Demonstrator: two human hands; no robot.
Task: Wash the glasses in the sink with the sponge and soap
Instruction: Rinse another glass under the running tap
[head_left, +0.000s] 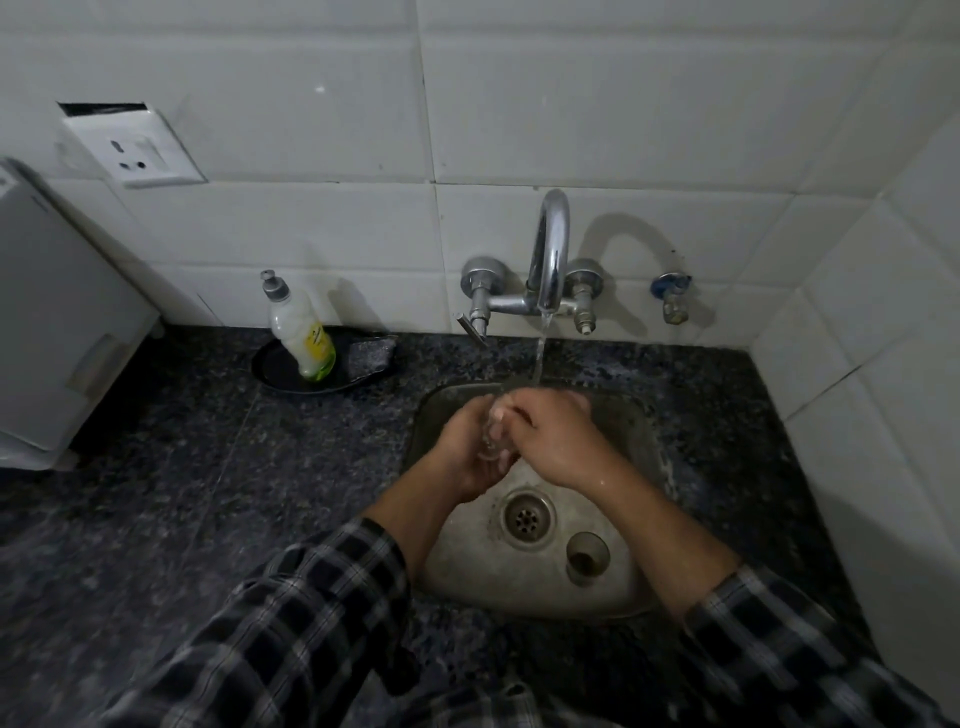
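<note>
Sleeves: two checked sleeves (322, 613) reach in from the bottom edge, pushed back off bare forearms.
Second glass: a small second glass (587, 556) stands upright in the steel sink (457, 566), just right of the drain (527, 514) and apart from the hands.
Left hand: the left hand (467, 447) is cupped round a clear glass (493, 441), gripping it over the middle of the basin.
Right hand: the right hand (550, 436) has its fingers curled over the same glass near its top; nothing else shows in this hand.
Water: a thin stream (540, 358) falls from the tap (548, 260) onto the hands and the glass.
Bench: a dark speckled stone bench (208, 467) surrounds the sink.
Soap and sponge: a soap bottle (301, 332) stands on a black tray (265, 364) left of the tap, with a grey sponge (371, 353) lying at the tray's right edge, both well apart from the hands.
Wall: white tiles, with a socket (137, 148) high on the left.
Step in hand: probably wetting or rinsing the first glass by hand.
Next move: likely one hand must let go to fetch the sponge and soap while the other keeps a firm hold on the wet, slippery glass.
</note>
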